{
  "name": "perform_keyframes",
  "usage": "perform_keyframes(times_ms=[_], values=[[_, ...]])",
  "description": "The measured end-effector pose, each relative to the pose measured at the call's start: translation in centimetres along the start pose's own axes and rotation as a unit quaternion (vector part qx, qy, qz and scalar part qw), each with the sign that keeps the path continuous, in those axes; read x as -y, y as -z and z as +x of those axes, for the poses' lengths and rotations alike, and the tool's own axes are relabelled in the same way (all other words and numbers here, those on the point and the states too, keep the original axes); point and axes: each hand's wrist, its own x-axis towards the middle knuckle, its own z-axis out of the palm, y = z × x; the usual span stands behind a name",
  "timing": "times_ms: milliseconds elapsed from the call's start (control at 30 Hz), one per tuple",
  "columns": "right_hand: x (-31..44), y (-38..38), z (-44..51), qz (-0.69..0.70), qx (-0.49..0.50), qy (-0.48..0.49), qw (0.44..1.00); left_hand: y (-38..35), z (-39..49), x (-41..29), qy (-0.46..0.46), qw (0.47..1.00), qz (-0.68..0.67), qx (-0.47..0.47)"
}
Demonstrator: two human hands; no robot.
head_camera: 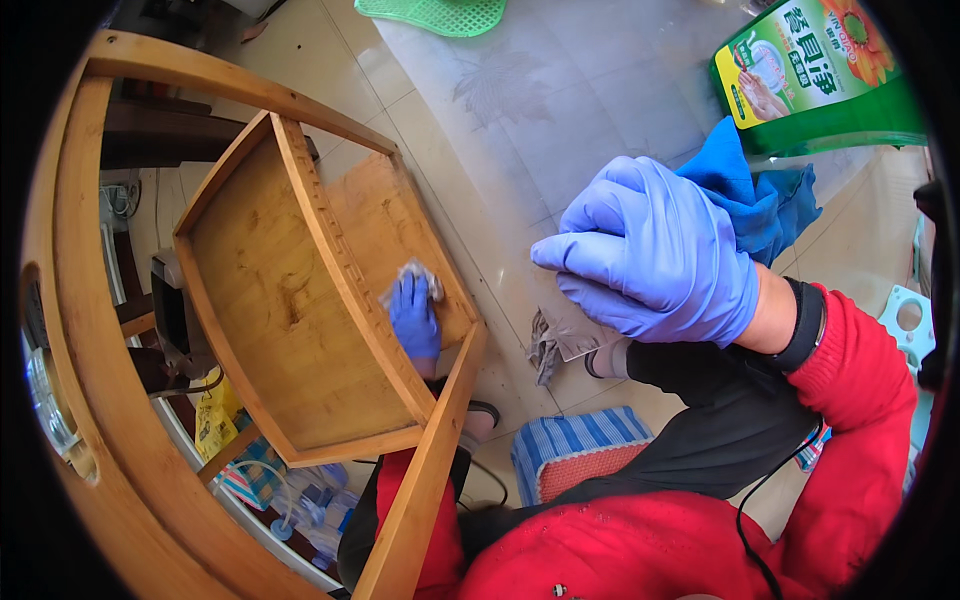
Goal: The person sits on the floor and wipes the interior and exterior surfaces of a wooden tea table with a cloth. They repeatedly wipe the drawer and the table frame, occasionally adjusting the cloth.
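Observation:
A wooden chair frame [341,217] lies tipped on the left, its worn panel [289,300] facing the camera. Inside it, my left hand [416,319], in a blue-violet glove, presses a greyish-white cloth [412,276] onto a wooden board [375,217]. Over the low table with a clear cover, my right hand [649,259], gloved alike, is raised with its fingers curled in; whether anything small is inside them is hidden. Behind its wrist, a blue cloth [757,195] lies crumpled beside a green bottle of dish detergent [817,75].
A green mesh item [457,15] sits at the table's [517,97] far edge. A grey rag [545,349] hangs near its close corner. Below are a blue-striped padded stool [577,450], plastic bottles [322,510] and a yellow bag [215,420]. A dark cable runs by my right arm.

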Motion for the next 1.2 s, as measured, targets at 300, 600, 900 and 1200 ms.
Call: perform_keyframes(times_ms=[300,600,900,1200], values=[[0.1,0.0,0.2,-0.009,-0.027,0.010,1.000,-0.4,-4.2,-2.0,-0.072,0.992,0.074,0.076],[0.0,-0.3,-0.1,-0.012,-0.044,0.010,0.999,1.5,0.0,-5.1,0.278,0.705,-0.646,0.094],[0.0,-0.3,-0.1,-0.024,-0.033,0.005,0.999,1.9,-3.4,-4.4,0.304,0.756,-0.580,-0.001],[-0.1,-0.3,0.0,-0.026,-0.031,0.001,0.999,1.5,-3.3,-4.1,-0.028,0.995,-0.094,0.032]])
